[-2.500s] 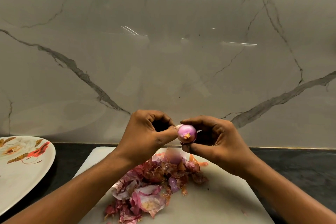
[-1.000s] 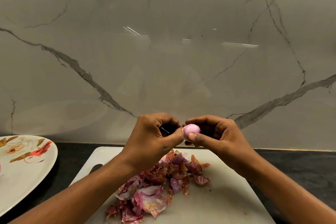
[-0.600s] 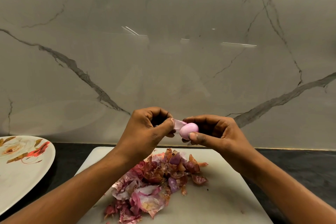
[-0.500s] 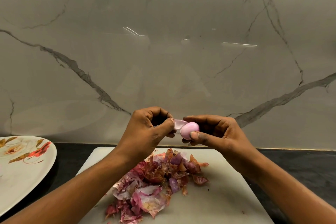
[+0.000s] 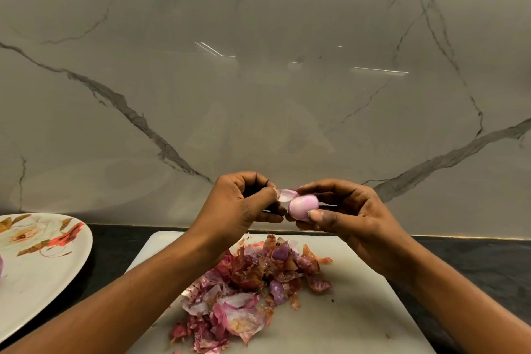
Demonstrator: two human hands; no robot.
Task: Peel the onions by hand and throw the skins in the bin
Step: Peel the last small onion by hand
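From the head camera, your right hand (image 5: pixel 353 218) holds a small pink onion (image 5: pixel 303 205) in the air above the far edge of the white cutting board (image 5: pixel 359 310). Its thumb is pressed on the near side and its fingers are curled around the back. Your left hand (image 5: pixel 244 210) sits just beside it. Its fingers are curled in, and thumb and forefinger pinch a pale strip of skin (image 5: pixel 286 195) that is lifted from the onion's upper left side and joined to it at one end. The onion's visible surface is smooth and glossy. Below your hands, a pile of skins (image 5: pixel 250 287) in red, purple and papery white lies on the board, running from its middle toward your left forearm. The board rests on a dark counter (image 5: pixel 474 261). To your left on the counter is a white plate (image 5: pixel 43 282) with a floral print, partly cut off by the frame. A grey-veined marble wall (image 5: pixel 258 66) fills the background.
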